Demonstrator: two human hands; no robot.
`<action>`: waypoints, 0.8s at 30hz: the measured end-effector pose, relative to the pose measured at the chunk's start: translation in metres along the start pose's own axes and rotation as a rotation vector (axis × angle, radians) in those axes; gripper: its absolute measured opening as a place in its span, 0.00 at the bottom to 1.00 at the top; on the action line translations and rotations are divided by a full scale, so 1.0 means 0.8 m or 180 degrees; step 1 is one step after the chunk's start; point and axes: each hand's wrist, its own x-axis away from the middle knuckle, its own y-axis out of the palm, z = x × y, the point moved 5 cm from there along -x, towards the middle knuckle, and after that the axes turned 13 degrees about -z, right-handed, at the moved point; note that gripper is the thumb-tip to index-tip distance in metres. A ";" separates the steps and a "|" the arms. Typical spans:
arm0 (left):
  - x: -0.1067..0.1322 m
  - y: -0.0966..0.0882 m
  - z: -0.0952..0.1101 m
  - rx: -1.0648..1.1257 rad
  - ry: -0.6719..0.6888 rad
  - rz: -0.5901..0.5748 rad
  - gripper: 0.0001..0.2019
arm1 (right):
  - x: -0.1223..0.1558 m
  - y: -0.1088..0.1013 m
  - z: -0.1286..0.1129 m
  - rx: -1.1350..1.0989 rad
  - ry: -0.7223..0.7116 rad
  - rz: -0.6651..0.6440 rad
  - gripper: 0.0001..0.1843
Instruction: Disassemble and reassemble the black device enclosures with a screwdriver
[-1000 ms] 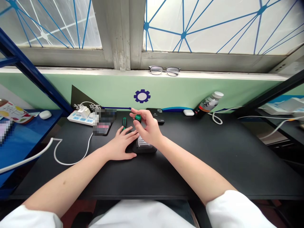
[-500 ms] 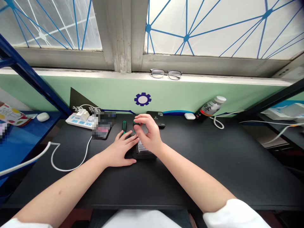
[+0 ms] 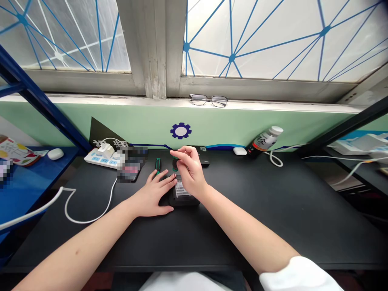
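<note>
A black box-shaped device [image 3: 184, 201] with a white label lies on the desk in front of me. My left hand [image 3: 154, 193] is spread with its fingertips and thumb against the device's left side. My right hand [image 3: 191, 171] is over the device, closed on a green-and-black screwdriver [image 3: 175, 165] that stands upright, its index finger stretched out above the handle. The screwdriver's tip is hidden by the fingers. Just beyond my left fingertips lies a second green-and-black screwdriver [image 3: 158, 165].
At the back left are a white power strip [image 3: 101, 158] and a blurred-out phone [image 3: 131, 171]. A black flat item [image 3: 205, 161] lies behind my right hand. Farther right are a white case [image 3: 240, 151] and a bottle [image 3: 263, 141]. Glasses [image 3: 209, 100] rest on the sill.
My right index finger has straightened out above the screwdriver, and more of the handle shows below it. My left hand stays against the device. The view has tilted slightly upward.
</note>
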 end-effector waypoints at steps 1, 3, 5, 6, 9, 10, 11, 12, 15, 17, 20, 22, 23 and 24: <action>0.000 0.000 0.000 -0.0008 -0.0007 -0.0011 0.46 | -0.001 0.000 0.000 0.0059 -0.0065 0.0021 0.20; 0.000 -0.001 0.000 -0.0021 -0.0002 -0.0004 0.46 | -0.003 0.001 -0.002 0.0090 -0.0192 0.0015 0.21; 0.000 -0.002 0.001 -0.0026 0.0011 0.0024 0.46 | -0.005 0.001 -0.004 0.0087 -0.0254 -0.0005 0.18; 0.000 -0.002 0.001 -0.0027 0.0017 0.0027 0.46 | -0.005 0.001 -0.005 0.0110 -0.0274 -0.0013 0.16; -0.001 -0.001 0.001 -0.0030 0.0025 0.0029 0.46 | -0.005 0.001 -0.006 0.0256 -0.0293 -0.0013 0.16; -0.001 -0.001 0.001 -0.0029 0.0028 0.0034 0.46 | -0.005 0.001 -0.005 0.0282 -0.0276 -0.0006 0.17; -0.001 0.000 0.001 -0.0028 0.0034 0.0044 0.46 | -0.005 0.000 -0.004 0.0281 -0.0239 0.0004 0.17; -0.001 0.000 0.000 -0.0027 0.0042 0.0062 0.46 | -0.004 0.000 -0.002 0.0262 -0.0204 0.0020 0.17; 0.000 0.001 0.000 -0.0021 0.0092 0.0138 0.45 | -0.004 -0.001 0.000 0.0195 -0.0173 0.0033 0.17; 0.001 0.001 -0.001 -0.0018 0.0120 0.0185 0.44 | -0.004 -0.002 -0.001 0.0164 -0.0218 0.0062 0.17; 0.002 0.002 -0.002 -0.0030 0.0145 0.0217 0.43 | -0.006 -0.005 -0.004 0.0150 -0.0264 0.0128 0.16; 0.003 0.002 -0.002 -0.0044 0.0153 0.0229 0.43 | -0.007 -0.008 -0.004 0.0155 -0.0240 0.0155 0.16; 0.003 0.002 -0.002 -0.0051 0.0153 0.0235 0.42 | -0.007 -0.009 -0.005 0.0155 -0.0220 0.0162 0.15; 0.003 0.002 -0.002 -0.0058 0.0153 0.0241 0.42 | -0.008 -0.010 -0.005 0.0154 -0.0201 0.0166 0.15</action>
